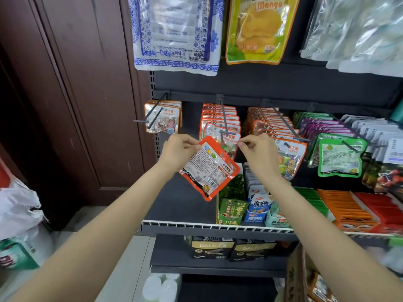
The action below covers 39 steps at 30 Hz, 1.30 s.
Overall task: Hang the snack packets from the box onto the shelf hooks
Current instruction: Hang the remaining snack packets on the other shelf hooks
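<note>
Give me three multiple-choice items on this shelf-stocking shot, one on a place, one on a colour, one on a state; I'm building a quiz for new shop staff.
1. Where is the mango packet?
A. the row above the hands
B. the bottom shelf
C. the floor

2. What colour borders the held packet?
A. blue
B. orange-red
C. purple

3. How is the held packet now?
A. hanging freely on a hook
B. lying in the box
C. pinched by the left hand

Answers: 1 A, it hangs at the top of the view. 2 B, its edge is orange-red. 3 C, the fingers hold its top corner while the right hand is at the hook.
</note>
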### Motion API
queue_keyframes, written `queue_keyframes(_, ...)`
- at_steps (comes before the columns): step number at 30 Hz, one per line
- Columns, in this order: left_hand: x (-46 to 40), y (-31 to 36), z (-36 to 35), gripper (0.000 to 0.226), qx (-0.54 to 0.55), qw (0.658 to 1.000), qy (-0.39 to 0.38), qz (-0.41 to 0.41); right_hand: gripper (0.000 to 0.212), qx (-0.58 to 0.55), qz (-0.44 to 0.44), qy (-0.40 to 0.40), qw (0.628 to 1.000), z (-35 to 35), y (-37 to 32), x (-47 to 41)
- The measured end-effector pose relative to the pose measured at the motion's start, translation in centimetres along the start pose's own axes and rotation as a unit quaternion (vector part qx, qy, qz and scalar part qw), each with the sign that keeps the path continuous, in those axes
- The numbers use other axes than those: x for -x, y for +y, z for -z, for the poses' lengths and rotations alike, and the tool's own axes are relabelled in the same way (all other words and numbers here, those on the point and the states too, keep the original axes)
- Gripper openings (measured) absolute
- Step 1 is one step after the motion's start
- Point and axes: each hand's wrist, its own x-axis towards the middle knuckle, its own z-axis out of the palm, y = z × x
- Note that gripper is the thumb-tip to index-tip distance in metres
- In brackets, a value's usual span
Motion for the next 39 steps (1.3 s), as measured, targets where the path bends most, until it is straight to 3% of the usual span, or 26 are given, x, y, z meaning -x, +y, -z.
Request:
queue_keyframes(2,0.1,0.5,-0.8,0.006,-0.014,1.0,0.001,-0.027,0.027,-0.054,-0.014,-0.073,0.996,1.0,-0.3,0.4)
queue_keyframes(5,0.9,1.5,-2.1,0.003,-0.064,0.993,-0.014,-0.099,0.039,-0.186,-0.125,-0.198,0.954,1.8,-1.4,0.4)
queue_keyframes(8,1.7,2.1,-2.9,0.003,-0.097,0.983,-0.037,-0.154,0.041,-0.213,-0.182,-0.229,0.932,2.1,-1.5,-0.3)
queue_keyframes(11,2.2,1.8,-3.2,0.005,-0.086,0.98,-0.073,-0.166,0.022,-0.255,-0.218,-0.264,0.904,2.6,-0.8,-0.9)
queue_keyframes(13,2.7,1.4,-3.3,0.007,-0.069,0.977,-0.117,-0.165,0.004,-0.248,-0.2,-0.277,0.906,3.0,-0.5,-0.9)
queue_keyframes(15,3.1,1.1,-3.5,0.008,-0.038,0.974,-0.163,-0.156,0.01,-0.189,-0.148,-0.281,0.929,3.3,-0.4,-0.9)
queue_keyframes(16,3.1,0.9,-3.6,0.009,-0.023,0.976,-0.157,-0.152,0.013,-0.152,-0.12,-0.281,0.94,3.4,-0.5,-0.9)
queue_keyframes(19,1.8,0.2,-3.7,0.026,-0.049,0.988,-0.039,-0.142,0.023,-0.103,-0.038,-0.282,0.953,3.2,-0.7,-0.9)
queue_keyframes(22,0.4,0.1,-3.4,0.048,-0.077,0.992,-0.031,-0.094,0.025,-0.11,0.019,-0.26,0.959,3.1,-0.9,-0.8)
queue_keyframes(24,-0.2,0.1,-3.2,0.043,-0.056,0.996,-0.033,-0.067,0.019,-0.109,0.039,-0.246,0.962,3.0,-1.2,-0.8)
queue_keyframes(27,-0.6,0.2,-2.8,0.013,-0.027,0.997,0.01,-0.074,0.015,-0.117,0.04,-0.187,0.975,2.4,-1.6,-1.0)
queue_keyframes(31,-1.0,0.4,-2.7,0.012,0.003,0.997,0.048,-0.063,0.012,-0.163,0.007,-0.084,0.983,1.1,-1.9,-1.5)
queue_keyframes(39,-2.3,0.2,-3.1,0.015,0.025,0.998,0.054,-0.004,0.011,-0.092,0.002,-0.047,0.995,-1.0,-2.6,-2.0)
